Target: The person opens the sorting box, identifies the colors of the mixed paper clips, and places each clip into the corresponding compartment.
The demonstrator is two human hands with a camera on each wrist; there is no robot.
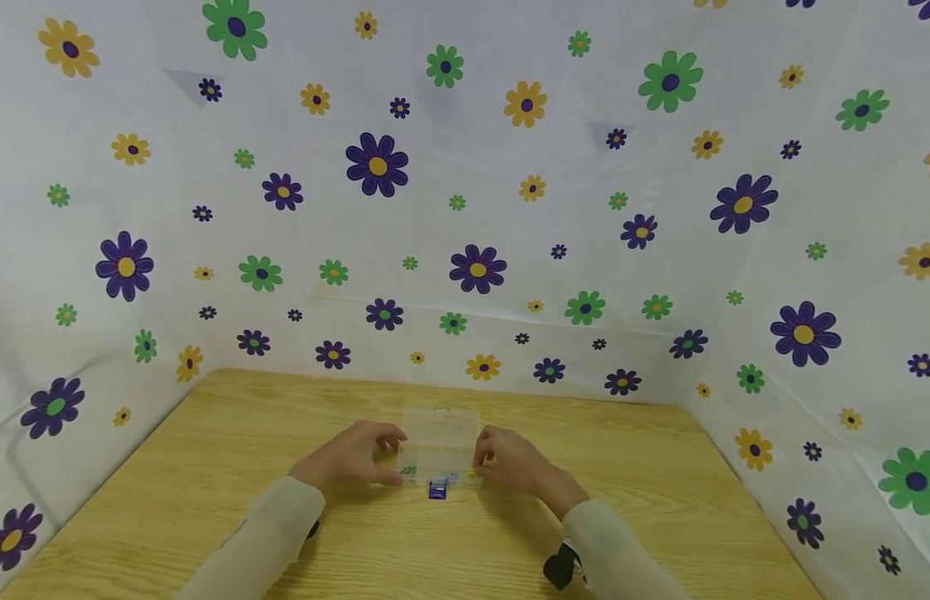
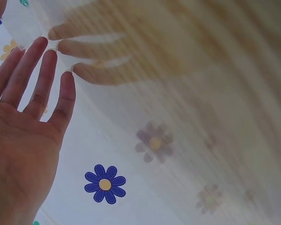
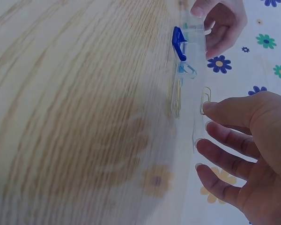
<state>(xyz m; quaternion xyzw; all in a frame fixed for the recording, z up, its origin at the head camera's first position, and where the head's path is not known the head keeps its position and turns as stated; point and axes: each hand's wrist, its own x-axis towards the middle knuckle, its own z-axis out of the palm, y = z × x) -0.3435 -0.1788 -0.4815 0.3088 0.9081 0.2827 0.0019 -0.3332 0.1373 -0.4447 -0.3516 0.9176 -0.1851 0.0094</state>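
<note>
Grip, right hand: right hand rests against the right end of the clear plastic box; in the right wrist view its fingers lie loosely bent along the box's edge, fingertips touching the plastic rather than wrapped round it; the hold is light, more a steadying than a clamp
Grip, left hand: left hand meets the left end of the box; the left wrist view shows its fingers straight and spread, tips pressed on a see-through surface; nothing is enclosed in the palm
Why held so: one hand at each end of the box, so it sits braced between them and, I judge, cannot slide on the table
Box: lies flat on the table, between the hands, with its lid apparently raised at the far side; too faint to be sure
Contents: a blue clip at the box's near edge, just in front of it in the head view; paper clips show through the plastic near the right fingertips
Edges: the flowered cloth wall stands well behind the box and also rises to the left and right of it
Open room: bare wood lies on every side of the box, widest toward the near edge of the table; both sleeves lie across that near stretch
</note>
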